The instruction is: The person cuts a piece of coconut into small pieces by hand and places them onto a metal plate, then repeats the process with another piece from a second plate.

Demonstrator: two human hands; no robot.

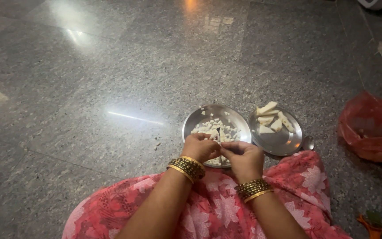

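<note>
Near rim of steel plate [200,116] hidden behind left hand [200,147] and right hand [244,158]; whatever fingers pinch between them too small to tell; white chunks [221,130] partly covered; spoon [308,142] handle hidden by skirt [308,175]; orange object [373,225] cut off by bottom edge; red bag [372,126] contents unclear

You have open floor [89,88] to the left; right, the second plate [284,144], spoon [308,142] and red bag [372,128] obstruct passage
</note>
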